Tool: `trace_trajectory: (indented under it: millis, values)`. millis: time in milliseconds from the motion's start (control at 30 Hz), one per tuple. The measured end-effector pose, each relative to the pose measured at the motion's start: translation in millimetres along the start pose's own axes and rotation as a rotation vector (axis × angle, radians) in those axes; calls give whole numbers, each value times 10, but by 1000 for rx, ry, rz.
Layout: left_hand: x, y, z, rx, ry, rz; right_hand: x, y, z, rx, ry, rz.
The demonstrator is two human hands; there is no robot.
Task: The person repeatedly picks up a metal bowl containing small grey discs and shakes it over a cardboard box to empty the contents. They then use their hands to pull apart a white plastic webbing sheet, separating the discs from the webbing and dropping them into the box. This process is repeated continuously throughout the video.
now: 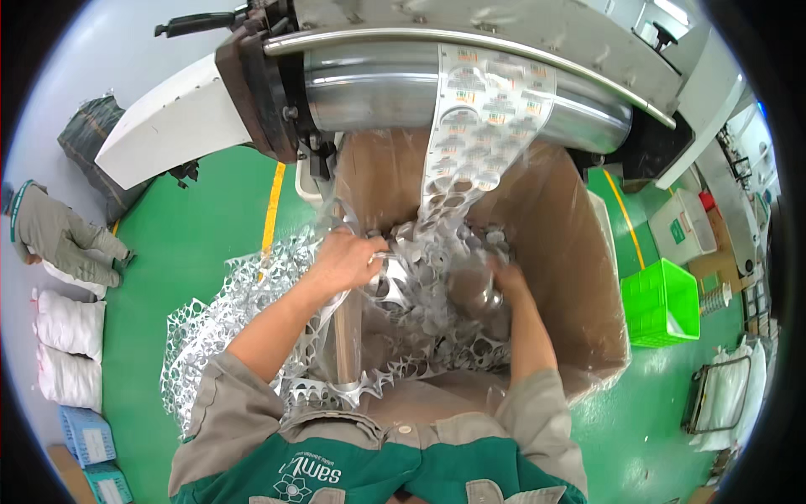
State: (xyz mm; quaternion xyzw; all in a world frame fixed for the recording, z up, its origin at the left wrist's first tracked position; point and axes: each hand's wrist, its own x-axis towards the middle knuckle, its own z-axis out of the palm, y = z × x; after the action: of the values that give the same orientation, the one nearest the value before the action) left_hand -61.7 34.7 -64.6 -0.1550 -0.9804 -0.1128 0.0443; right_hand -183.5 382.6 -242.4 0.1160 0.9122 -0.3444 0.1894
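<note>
Green floor (210, 202) spreads beneath a lined brown bin (571, 277), and above it sits the metal roller (369, 88)! Printed strip (487, 101) trails down inside. Left hand (346, 259) clenches punched silver scrap (227, 315) spilling over the left rim; right hand (506, 280) reaches inside, its grip unclear.

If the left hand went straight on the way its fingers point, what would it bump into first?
Probably the silvery scrap right beside the left hand; exact depth is hard to judge here.
</note>
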Motion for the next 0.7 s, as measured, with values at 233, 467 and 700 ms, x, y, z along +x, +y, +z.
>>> trace_trajectory:
  millis: [233, 467, 700]
  values:
    - [7, 62, -71, -89, -121, -143, -90, -335, 275, -913, -600, -406]
    - [76, 24, 134, -2, 9, -55, -1033, -1895, -638, -596, -177, -803]
    - [-41, 19, 112, -6, 68, -55, -1429, -2029, -679, -615, -112, -907]
